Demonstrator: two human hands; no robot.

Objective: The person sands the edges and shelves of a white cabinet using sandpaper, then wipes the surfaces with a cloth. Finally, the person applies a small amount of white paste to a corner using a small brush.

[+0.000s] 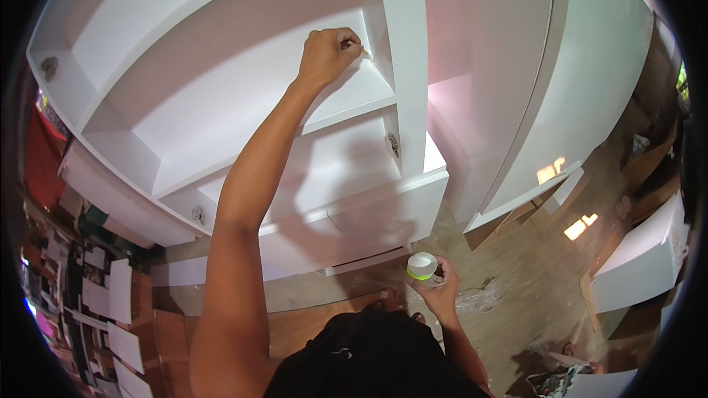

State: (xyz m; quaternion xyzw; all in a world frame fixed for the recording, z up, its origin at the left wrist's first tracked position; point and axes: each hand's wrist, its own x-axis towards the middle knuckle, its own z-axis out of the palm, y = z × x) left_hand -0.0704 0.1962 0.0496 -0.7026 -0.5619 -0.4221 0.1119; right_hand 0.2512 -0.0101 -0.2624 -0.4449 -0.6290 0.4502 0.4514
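My left hand [330,54] reaches up into a compartment of a white cabinet [411,44]. Its fingers are closed in a pinch at the inner right corner, just above the shelf [354,107]. A small pale bit shows at the fingertips, too small to name. Lower down, my right hand [440,287] is wrapped around a small round tub [422,265], white on top with a bright green band. That hand stays low, in front of the cabinet's base and away from the shelf.
Metal hinges [393,145] sit on the cabinet's inner sides. To the right stands a tall white panel [590,51]. White boards [122,295] are stacked at the left, and a white box-like piece [641,265] rests on the floor at the right. Crumpled clear plastic [479,296] lies on the floor.
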